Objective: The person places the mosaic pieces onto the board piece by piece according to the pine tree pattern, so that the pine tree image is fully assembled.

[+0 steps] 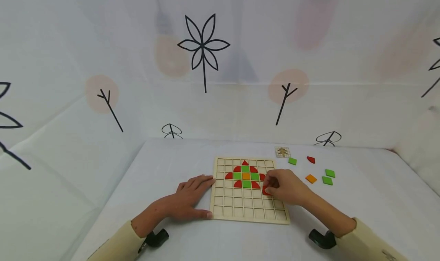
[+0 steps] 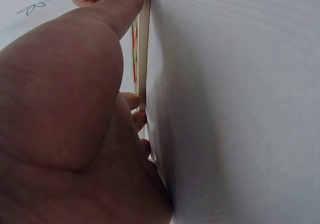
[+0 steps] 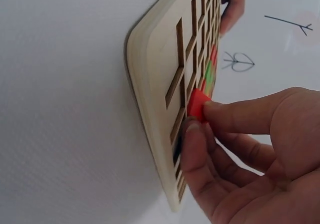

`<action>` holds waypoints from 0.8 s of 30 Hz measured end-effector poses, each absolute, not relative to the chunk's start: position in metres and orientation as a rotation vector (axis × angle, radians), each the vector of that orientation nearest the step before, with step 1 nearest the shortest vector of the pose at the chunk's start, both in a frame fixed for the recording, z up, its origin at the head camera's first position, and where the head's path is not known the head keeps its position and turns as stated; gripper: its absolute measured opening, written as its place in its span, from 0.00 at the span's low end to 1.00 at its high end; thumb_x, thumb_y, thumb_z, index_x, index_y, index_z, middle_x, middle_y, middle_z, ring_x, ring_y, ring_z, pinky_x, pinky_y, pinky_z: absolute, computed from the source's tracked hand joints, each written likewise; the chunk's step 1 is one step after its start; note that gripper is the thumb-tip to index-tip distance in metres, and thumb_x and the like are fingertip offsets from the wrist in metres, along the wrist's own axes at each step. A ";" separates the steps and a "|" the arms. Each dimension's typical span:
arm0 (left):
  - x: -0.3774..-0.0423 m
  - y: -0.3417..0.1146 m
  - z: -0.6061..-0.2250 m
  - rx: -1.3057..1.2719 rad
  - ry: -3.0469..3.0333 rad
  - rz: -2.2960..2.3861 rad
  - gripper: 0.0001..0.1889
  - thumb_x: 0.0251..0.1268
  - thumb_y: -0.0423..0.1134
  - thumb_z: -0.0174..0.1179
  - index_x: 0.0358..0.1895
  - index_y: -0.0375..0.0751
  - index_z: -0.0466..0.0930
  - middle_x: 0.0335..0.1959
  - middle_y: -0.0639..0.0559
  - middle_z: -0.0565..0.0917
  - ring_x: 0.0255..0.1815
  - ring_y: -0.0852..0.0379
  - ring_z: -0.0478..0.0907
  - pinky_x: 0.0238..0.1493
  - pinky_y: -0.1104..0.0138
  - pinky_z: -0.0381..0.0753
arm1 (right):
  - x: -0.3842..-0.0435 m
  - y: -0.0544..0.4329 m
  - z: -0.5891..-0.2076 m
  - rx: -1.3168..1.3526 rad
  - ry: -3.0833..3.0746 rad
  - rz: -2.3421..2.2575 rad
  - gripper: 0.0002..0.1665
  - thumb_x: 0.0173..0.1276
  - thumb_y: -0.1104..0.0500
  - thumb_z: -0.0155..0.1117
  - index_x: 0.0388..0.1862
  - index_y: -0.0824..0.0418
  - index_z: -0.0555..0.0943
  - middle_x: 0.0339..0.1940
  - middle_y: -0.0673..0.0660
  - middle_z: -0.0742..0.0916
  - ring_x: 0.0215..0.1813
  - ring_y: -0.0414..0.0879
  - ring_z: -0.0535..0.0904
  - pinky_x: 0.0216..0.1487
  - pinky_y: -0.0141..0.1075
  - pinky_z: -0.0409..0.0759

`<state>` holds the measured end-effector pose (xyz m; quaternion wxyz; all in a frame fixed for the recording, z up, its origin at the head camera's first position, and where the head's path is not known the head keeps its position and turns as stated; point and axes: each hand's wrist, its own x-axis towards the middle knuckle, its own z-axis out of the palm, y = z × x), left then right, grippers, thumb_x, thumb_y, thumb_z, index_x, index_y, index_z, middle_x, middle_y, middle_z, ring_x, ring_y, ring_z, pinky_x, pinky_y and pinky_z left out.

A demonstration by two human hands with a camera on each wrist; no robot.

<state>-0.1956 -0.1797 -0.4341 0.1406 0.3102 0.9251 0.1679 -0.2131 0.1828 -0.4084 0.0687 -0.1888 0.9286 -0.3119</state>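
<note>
1. Touching left edge of board w/ L hand, thumb & straight fingers apart.
2. Set in board's far half: green tiles, red tiles, 1 orange tile.
3. Clamping red sq. in R hand, at board's right side; can't tell if seated.
4. Lying just off board's far right corner: card.
5. Loose farther right: orange pc., red pc., green pcs.

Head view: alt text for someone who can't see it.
The right hand pinches a red piece at a gridded board bearing a red, green and orange pattern. The left hand touches the board's left edge; loose tiles lie to the right.
</note>
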 end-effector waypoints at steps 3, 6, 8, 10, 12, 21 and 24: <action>-0.196 -0.180 -0.434 0.894 2.670 0.483 0.55 0.67 0.76 0.59 0.88 0.56 0.46 0.87 0.58 0.48 0.87 0.49 0.43 0.75 0.40 0.56 | -0.212 0.180 -0.408 -0.537 2.812 -0.903 0.09 0.67 0.65 0.77 0.35 0.55 0.83 0.31 0.47 0.83 0.37 0.44 0.76 0.39 0.33 0.78; -0.196 -0.180 -0.434 0.893 2.671 0.481 0.55 0.67 0.76 0.59 0.88 0.56 0.46 0.87 0.58 0.48 0.87 0.49 0.43 0.75 0.40 0.56 | -0.210 0.177 -0.409 -0.508 2.830 -0.873 0.09 0.68 0.65 0.77 0.34 0.55 0.83 0.30 0.48 0.82 0.36 0.44 0.76 0.38 0.34 0.77; -0.196 -0.180 -0.435 0.896 2.671 0.480 0.55 0.67 0.76 0.59 0.88 0.56 0.46 0.87 0.58 0.48 0.87 0.49 0.43 0.75 0.40 0.56 | -0.209 0.176 -0.409 -0.498 2.845 -0.849 0.09 0.68 0.65 0.76 0.34 0.55 0.83 0.30 0.48 0.82 0.36 0.44 0.75 0.38 0.34 0.77; -0.196 -0.179 -0.435 0.898 2.673 0.480 0.55 0.67 0.75 0.60 0.88 0.56 0.46 0.87 0.58 0.48 0.87 0.49 0.43 0.75 0.40 0.56 | -0.208 0.175 -0.408 -0.498 2.861 -0.830 0.09 0.68 0.65 0.76 0.33 0.55 0.84 0.29 0.47 0.81 0.35 0.44 0.75 0.37 0.34 0.77; -0.197 -0.179 -0.435 0.899 2.675 0.478 0.55 0.67 0.75 0.60 0.88 0.56 0.46 0.87 0.58 0.48 0.87 0.49 0.44 0.75 0.40 0.57 | -0.207 0.174 -0.407 -0.508 2.873 -0.815 0.09 0.68 0.66 0.75 0.32 0.55 0.84 0.28 0.47 0.81 0.35 0.43 0.75 0.36 0.35 0.77; -0.196 -0.179 -0.434 0.900 2.678 0.471 0.54 0.67 0.75 0.60 0.88 0.55 0.46 0.87 0.58 0.49 0.87 0.49 0.44 0.74 0.41 0.57 | -0.207 0.176 -0.405 -0.500 2.902 -0.795 0.09 0.68 0.65 0.75 0.31 0.54 0.84 0.28 0.47 0.81 0.35 0.44 0.75 0.36 0.35 0.77; -0.196 -0.179 -0.434 0.899 2.679 0.470 0.54 0.67 0.75 0.60 0.88 0.56 0.46 0.87 0.58 0.49 0.87 0.49 0.44 0.74 0.41 0.58 | -0.212 0.183 -0.404 -0.492 2.926 -0.786 0.09 0.69 0.65 0.74 0.32 0.55 0.84 0.28 0.47 0.82 0.35 0.45 0.75 0.36 0.35 0.77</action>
